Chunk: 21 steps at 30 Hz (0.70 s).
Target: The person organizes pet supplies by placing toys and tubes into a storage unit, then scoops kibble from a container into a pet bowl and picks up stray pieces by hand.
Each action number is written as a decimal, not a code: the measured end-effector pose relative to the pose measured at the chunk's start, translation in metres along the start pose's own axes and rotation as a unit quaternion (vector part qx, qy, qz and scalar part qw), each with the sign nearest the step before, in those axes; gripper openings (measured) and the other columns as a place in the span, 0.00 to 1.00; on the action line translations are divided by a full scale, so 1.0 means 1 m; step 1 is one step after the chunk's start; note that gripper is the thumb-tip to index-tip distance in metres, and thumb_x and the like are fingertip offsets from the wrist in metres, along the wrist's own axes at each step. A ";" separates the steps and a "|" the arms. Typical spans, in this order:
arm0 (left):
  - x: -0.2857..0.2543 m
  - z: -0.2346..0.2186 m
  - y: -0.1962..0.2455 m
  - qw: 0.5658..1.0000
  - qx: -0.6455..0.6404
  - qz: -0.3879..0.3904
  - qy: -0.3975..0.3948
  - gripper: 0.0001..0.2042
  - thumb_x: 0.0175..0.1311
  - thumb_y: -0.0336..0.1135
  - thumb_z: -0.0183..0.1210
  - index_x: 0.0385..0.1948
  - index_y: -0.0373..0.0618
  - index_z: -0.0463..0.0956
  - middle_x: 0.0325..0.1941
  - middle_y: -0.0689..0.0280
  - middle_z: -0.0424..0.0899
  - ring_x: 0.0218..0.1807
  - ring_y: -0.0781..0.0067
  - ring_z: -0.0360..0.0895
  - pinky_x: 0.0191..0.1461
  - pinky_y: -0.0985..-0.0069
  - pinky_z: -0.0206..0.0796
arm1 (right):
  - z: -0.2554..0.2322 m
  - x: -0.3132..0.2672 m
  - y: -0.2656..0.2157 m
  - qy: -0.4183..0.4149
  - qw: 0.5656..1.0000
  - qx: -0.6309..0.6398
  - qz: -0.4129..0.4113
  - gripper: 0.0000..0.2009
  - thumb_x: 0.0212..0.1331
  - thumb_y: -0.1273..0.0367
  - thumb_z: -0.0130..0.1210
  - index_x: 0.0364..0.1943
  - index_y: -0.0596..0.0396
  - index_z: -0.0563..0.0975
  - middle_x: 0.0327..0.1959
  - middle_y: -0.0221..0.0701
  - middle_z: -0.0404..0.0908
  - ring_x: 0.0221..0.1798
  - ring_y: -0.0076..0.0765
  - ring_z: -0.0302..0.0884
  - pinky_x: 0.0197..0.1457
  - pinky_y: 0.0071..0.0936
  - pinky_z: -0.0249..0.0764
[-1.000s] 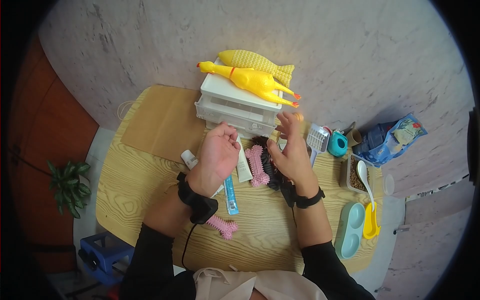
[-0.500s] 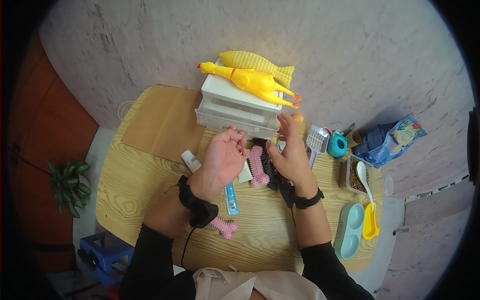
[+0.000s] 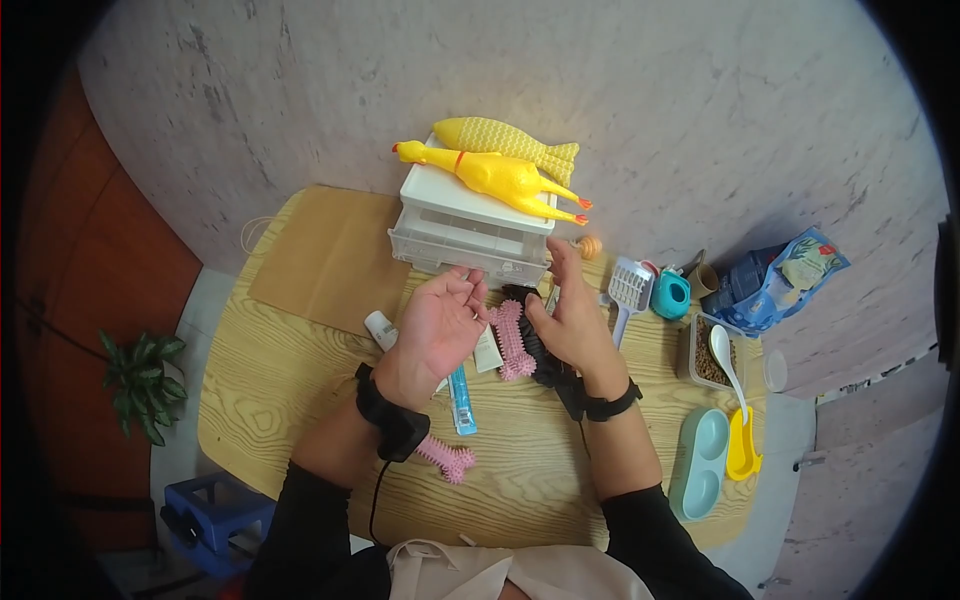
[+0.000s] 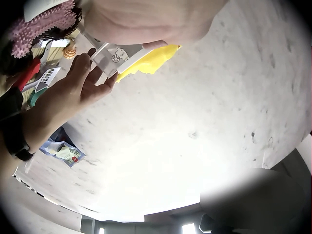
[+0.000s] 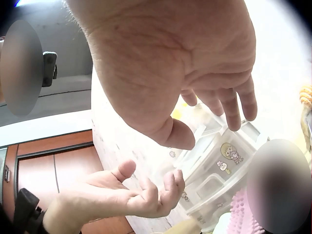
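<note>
A white drawer box [image 3: 480, 195] has its clear drawer [image 3: 440, 245] pulled partly out; cartoon prints mark the drawer front [image 5: 224, 156] in the right wrist view. Just in front of it, the left hand [image 3: 435, 330] is palm up, fingers loosely bent and empty. The right hand [image 3: 575, 320] is near the drawer's right front corner, fingers mostly straight, thumb apart, holding nothing; whether it touches the drawer I cannot tell. A yellow rubber chicken [image 3: 495, 175] and a yellow fish toy [image 3: 510, 140] lie on the box.
Between the hands lie a pink spiky bone [image 3: 512, 340], a black item and a pale tube [image 3: 487, 350]. A blue packet [image 3: 462, 400] and another pink bone [image 3: 450, 460] are nearer. Brown paper [image 3: 330, 255] is left; scoop [image 3: 630, 285], kibble tub [image 3: 705, 365] and double bowl [image 3: 700, 460] are right.
The left hand has drawn slightly back from the drawer front, its fingers changing their bend. The right hand has shifted slightly. The head view has tilted, so the box appears lower.
</note>
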State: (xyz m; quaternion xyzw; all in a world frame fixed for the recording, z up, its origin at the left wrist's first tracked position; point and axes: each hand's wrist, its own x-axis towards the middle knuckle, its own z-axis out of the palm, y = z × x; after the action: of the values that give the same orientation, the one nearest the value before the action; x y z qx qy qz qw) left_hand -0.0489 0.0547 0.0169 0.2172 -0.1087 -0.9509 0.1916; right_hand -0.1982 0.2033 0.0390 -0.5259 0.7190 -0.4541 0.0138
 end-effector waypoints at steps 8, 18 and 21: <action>-0.004 0.005 -0.006 1.000 -0.006 -0.001 0.009 0.16 0.65 0.24 0.56 0.54 0.49 0.72 0.57 0.64 0.75 0.56 0.67 0.73 0.57 0.71 0.67 | -0.001 0.000 -0.002 -0.014 0.999 0.022 0.023 0.38 0.58 0.78 0.59 0.75 0.61 0.58 0.63 0.61 0.76 0.65 0.66 0.79 0.59 0.45 0.81; 0.000 -0.001 -0.005 1.000 -0.006 0.001 0.012 0.12 0.64 0.24 0.57 0.47 0.49 0.72 0.52 0.64 0.75 0.54 0.66 0.75 0.54 0.69 0.68 | -0.004 -0.001 -0.004 -0.049 0.995 0.044 0.070 0.41 0.56 0.77 0.63 0.76 0.60 0.58 0.69 0.52 0.72 0.71 0.61 0.75 0.73 0.47 0.73; 0.001 -0.004 -0.006 1.000 -0.003 0.001 0.004 0.12 0.64 0.24 0.57 0.47 0.49 0.72 0.51 0.65 0.75 0.53 0.66 0.75 0.54 0.69 0.68 | -0.004 -0.001 -0.004 -0.051 0.996 0.030 0.064 0.41 0.57 0.77 0.63 0.76 0.60 0.57 0.69 0.53 0.72 0.71 0.62 0.76 0.73 0.47 0.73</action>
State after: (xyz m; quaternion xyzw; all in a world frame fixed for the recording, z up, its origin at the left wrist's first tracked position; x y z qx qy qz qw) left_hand -0.0502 0.0587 0.0117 0.2199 -0.1050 -0.9502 0.1940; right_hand -0.1965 0.2066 0.0432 -0.5010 0.7354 -0.4463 0.0955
